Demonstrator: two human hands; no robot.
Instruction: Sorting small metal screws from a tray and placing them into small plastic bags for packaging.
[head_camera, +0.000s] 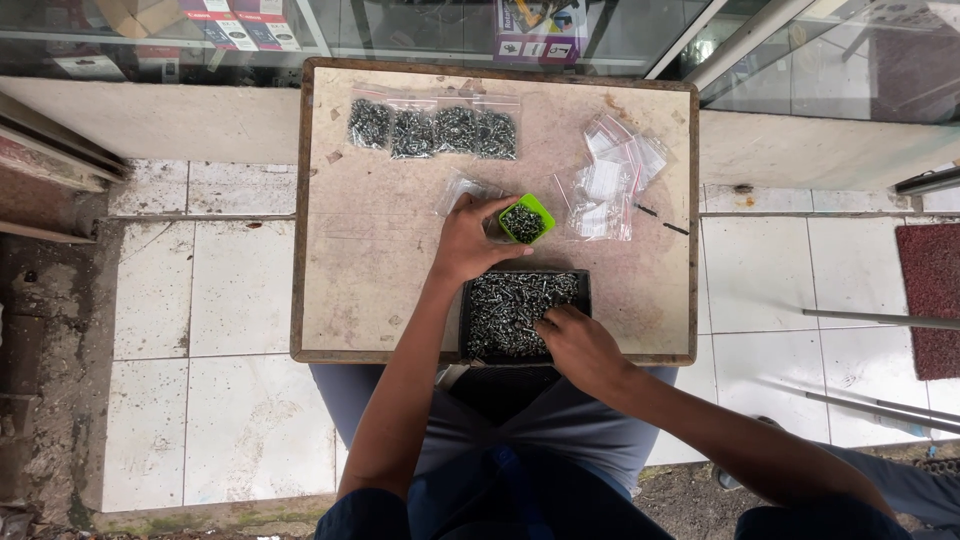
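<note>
Left grip (468, 243) is closed around a green cup (528, 220) of screws, while right grip (578, 345) is pressed, fingers bunched, into the black tray (520, 312) of screws on the surface (380, 260).

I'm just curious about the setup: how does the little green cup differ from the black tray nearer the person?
The green cup is small and bright, while the black tray is dark, rectangular and much larger. The left hand holds the cup further up the table, while the tray lies flat at the near edge, where the right hand reaches into it. Both hold small dark screws.
</note>
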